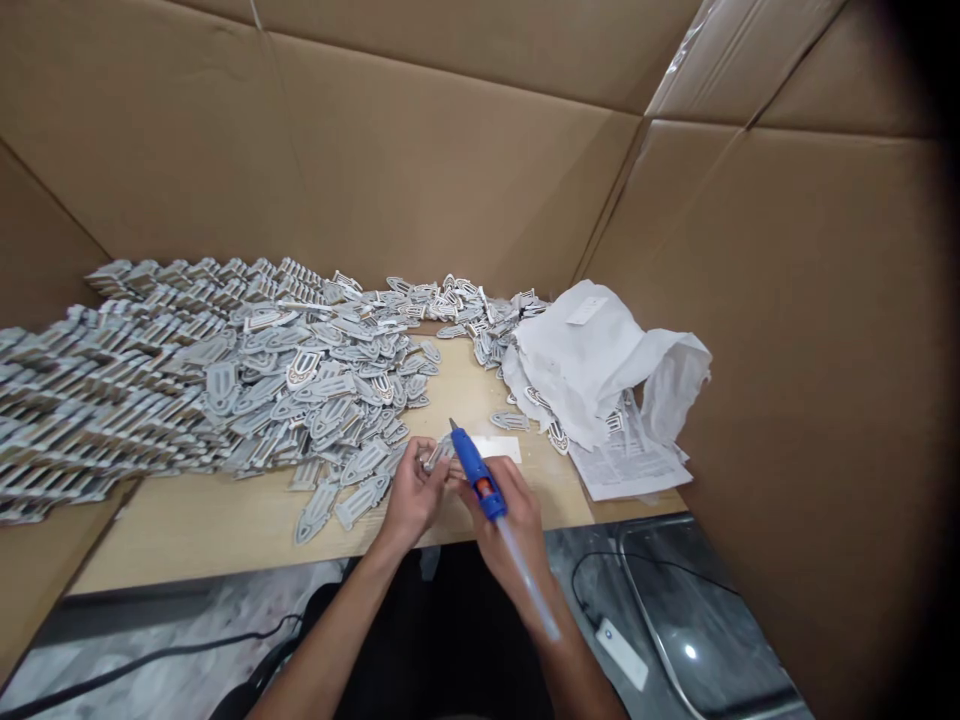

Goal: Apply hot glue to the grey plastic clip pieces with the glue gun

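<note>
In my right hand [520, 525] is a blue hot glue gun [469, 458], its nozzle pointing away from me and a long clear glue stick [529, 580] coming out of its back end. My left hand [411, 497] is closed on a small grey cut-out piece [442, 450], partly hidden by the fingers and close to the gun. Both hands nearly meet over the front of the wooden table [217, 520]. A white card [501, 447] lies just beyond the gun. To the left spreads a heap of loose grey shield-shaped cut-outs [330, 380].
Tight rows of stacked cut-outs [112, 390] fill the left side. Crumpled white paper [585, 350] lies at the right over printed sheets [630, 465]. Cardboard walls [450, 150] enclose the table. Below the front edge are a white power strip [622, 653] and a black cable [172, 648].
</note>
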